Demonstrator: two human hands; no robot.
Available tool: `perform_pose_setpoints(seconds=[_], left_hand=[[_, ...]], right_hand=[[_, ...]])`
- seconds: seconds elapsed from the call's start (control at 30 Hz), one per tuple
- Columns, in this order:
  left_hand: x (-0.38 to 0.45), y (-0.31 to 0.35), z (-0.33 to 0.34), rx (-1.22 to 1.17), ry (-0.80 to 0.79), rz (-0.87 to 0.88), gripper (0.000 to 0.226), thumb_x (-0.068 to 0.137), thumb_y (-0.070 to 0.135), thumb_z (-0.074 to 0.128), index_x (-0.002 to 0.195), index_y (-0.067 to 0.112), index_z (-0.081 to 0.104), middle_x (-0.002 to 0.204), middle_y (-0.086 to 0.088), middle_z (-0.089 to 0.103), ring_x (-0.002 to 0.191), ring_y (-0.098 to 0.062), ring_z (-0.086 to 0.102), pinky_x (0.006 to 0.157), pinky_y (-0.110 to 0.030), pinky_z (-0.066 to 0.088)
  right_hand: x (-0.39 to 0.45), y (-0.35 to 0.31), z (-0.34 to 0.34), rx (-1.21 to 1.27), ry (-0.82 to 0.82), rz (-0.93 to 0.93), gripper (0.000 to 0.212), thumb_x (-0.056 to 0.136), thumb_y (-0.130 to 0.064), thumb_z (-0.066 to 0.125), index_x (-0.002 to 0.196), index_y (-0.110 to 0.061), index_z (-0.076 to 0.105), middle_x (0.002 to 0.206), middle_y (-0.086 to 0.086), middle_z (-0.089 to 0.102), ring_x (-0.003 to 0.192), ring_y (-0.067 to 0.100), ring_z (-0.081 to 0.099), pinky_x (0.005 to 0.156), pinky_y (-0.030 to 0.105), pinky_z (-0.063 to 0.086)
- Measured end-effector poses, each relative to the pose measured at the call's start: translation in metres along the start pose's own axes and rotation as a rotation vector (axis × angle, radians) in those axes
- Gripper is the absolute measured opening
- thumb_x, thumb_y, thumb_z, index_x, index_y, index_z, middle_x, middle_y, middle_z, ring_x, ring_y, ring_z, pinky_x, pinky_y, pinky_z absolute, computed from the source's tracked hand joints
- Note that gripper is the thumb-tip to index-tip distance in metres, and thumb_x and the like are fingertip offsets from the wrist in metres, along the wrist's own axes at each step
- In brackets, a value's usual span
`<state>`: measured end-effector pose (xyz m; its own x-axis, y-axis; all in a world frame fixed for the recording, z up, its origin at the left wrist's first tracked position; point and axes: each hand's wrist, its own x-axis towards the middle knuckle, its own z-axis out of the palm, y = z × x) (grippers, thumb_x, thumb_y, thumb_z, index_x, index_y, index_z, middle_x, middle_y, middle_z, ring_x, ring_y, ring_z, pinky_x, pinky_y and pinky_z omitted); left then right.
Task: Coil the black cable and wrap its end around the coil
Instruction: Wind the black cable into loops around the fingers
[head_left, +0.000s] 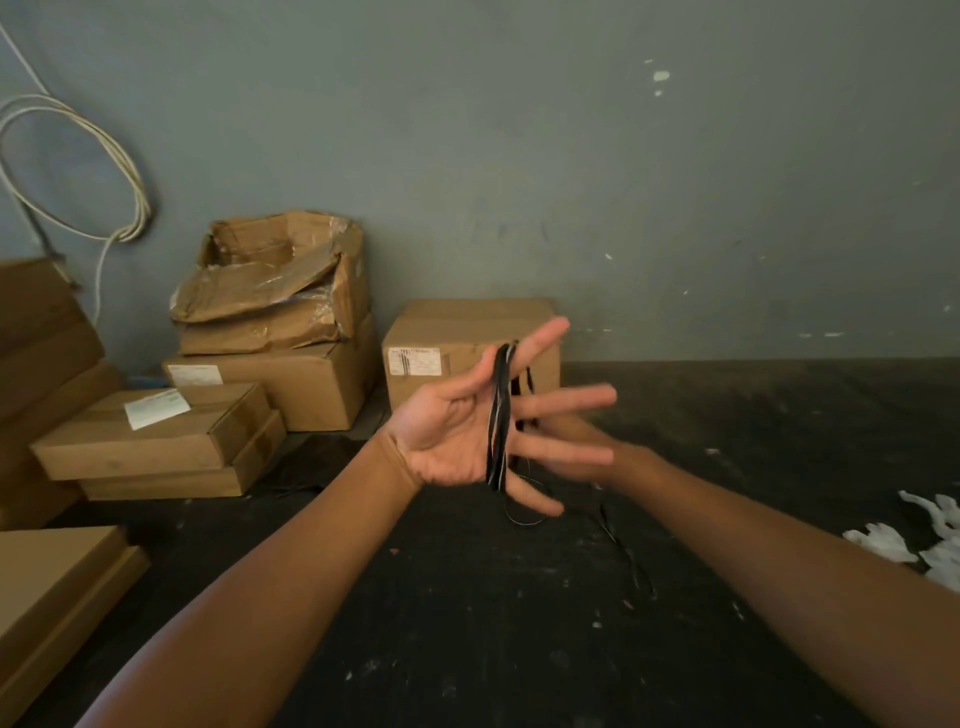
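Above dark floor, left hand (467, 436) splayed open, black cable (500, 415) looped around fingers, right hand (576, 447) blurred, grip unclear.

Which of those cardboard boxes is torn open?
The crumpled box topping the stack by the wall; its flaps are torn and caved in, the others are closed.

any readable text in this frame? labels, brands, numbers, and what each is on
No text can be read.
White label on the sealed box behind the hands: print and dark bars, too blurred.
White label on the large box under the torn one: too faint.
White slip on the flat box: too blurred.
Black cable: no markings visible.
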<state>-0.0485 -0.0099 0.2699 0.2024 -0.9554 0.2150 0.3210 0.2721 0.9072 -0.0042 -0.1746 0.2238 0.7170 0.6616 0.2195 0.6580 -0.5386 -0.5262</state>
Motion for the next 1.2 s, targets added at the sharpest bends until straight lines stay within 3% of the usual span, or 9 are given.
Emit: perform_pose_setpoints(seconds=[0.1, 0.2, 0.33, 0.6, 0.77, 0.83, 0.93, 1.03, 1.2], left_hand=[[-0.002, 0.012, -0.006, -0.036, 0.099, 0.129, 0.049, 0.103, 0.046, 0.030, 0.151, 0.046, 0.025, 0.163, -0.011, 0.019, 0.144, -0.052, 0.007, 0.097, -0.078, 0.014], [-0.011, 0.025, -0.017, -0.026, 0.246, 0.222, 0.048, 0.103, 0.048, 0.021, 0.150, 0.048, 0.021, 0.165, -0.008, 0.013, 0.146, -0.052, 0.008, 0.098, -0.081, 0.013], [-0.023, 0.033, -0.032, -0.052, 0.472, 0.337, 0.047, 0.104, 0.053, 0.016, 0.150, 0.050, 0.025, 0.163, -0.009, 0.024, 0.144, -0.052, 0.020, 0.097, -0.084, 0.017], [-0.042, 0.027, -0.053, -0.028, 0.876, 0.489, 0.047, 0.102, 0.055, 0.020, 0.148, 0.051, 0.026, 0.155, -0.005, 0.040, 0.127, -0.049, 0.051, 0.090, -0.085, 0.027], [-0.051, 0.014, -0.061, 0.042, 0.922, 0.321, 0.047, 0.101, 0.056, 0.023, 0.147, 0.053, 0.029, 0.155, -0.005, 0.041, 0.125, -0.044, 0.055, 0.090, -0.076, 0.040], [-0.052, 0.008, -0.063, 0.092, 0.905, 0.219, 0.046, 0.100, 0.057, 0.026, 0.145, 0.054, 0.033, 0.154, -0.004, 0.043, 0.129, -0.042, 0.052, 0.096, -0.079, 0.033], [-0.052, 0.001, -0.063, 0.168, 0.857, 0.074, 0.044, 0.098, 0.059, 0.030, 0.141, 0.056, 0.039, 0.144, 0.004, 0.055, 0.135, -0.041, 0.045, 0.101, -0.084, 0.014], [-0.049, -0.004, -0.057, 0.202, 0.802, -0.051, 0.042, 0.097, 0.059, 0.032, 0.137, 0.057, 0.044, 0.144, 0.007, 0.054, 0.140, -0.040, 0.037, 0.103, -0.083, 0.007], [-0.038, -0.011, -0.042, 0.272, 0.648, -0.278, 0.045, 0.094, 0.061, 0.037, 0.138, 0.058, 0.041, 0.154, 0.005, 0.044, 0.143, -0.038, 0.032, 0.106, -0.079, 0.006]], right_hand=[[-0.005, -0.016, 0.031, 0.132, -0.027, 0.035, 0.027, 0.102, -0.032, 0.044, 0.097, -0.017, 0.067, 0.091, -0.020, 0.067, 0.079, -0.007, 0.060, 0.068, 0.025, 0.049], [-0.012, -0.028, 0.052, 0.222, -0.075, 0.116, 0.034, 0.101, -0.041, 0.042, 0.085, -0.022, 0.065, 0.061, -0.014, 0.055, 0.052, -0.008, 0.050, 0.057, 0.024, 0.037], [-0.012, -0.044, 0.056, 0.175, -0.087, 0.099, 0.027, 0.101, -0.041, 0.041, 0.098, -0.023, 0.061, 0.081, -0.004, 0.061, 0.072, 0.005, 0.058, 0.068, 0.032, 0.048], [-0.016, -0.069, 0.013, -0.164, -0.007, 0.022, 0.018, 0.101, -0.041, 0.042, 0.088, -0.030, 0.051, 0.079, -0.007, 0.059, 0.070, 0.007, 0.056, 0.056, 0.029, 0.038], [-0.016, -0.078, -0.029, -0.258, 0.035, 0.001, 0.018, 0.098, -0.039, 0.050, 0.088, -0.029, 0.060, 0.067, -0.007, 0.060, 0.052, 0.005, 0.050, 0.047, 0.024, 0.032], [-0.013, -0.080, -0.047, -0.263, 0.039, 0.006, 0.018, 0.096, -0.039, 0.054, 0.082, -0.030, 0.060, 0.067, -0.007, 0.062, 0.049, 0.007, 0.048, 0.046, 0.023, 0.034], [-0.006, -0.084, -0.071, -0.292, 0.032, 0.003, 0.015, 0.091, -0.039, 0.062, 0.081, -0.029, 0.064, 0.075, -0.006, 0.067, 0.063, 0.020, 0.062, 0.059, 0.034, 0.051], [0.000, -0.086, -0.087, -0.367, 0.029, -0.030, 0.009, 0.087, -0.035, 0.068, 0.083, -0.027, 0.069, 0.068, -0.027, 0.060, 0.073, 0.022, 0.064, 0.068, 0.035, 0.053], [0.010, -0.078, -0.104, -0.540, 0.100, -0.080, 0.004, 0.089, -0.032, 0.066, 0.089, -0.028, 0.068, 0.085, -0.009, 0.059, 0.088, 0.016, 0.058, 0.073, 0.036, 0.046]])
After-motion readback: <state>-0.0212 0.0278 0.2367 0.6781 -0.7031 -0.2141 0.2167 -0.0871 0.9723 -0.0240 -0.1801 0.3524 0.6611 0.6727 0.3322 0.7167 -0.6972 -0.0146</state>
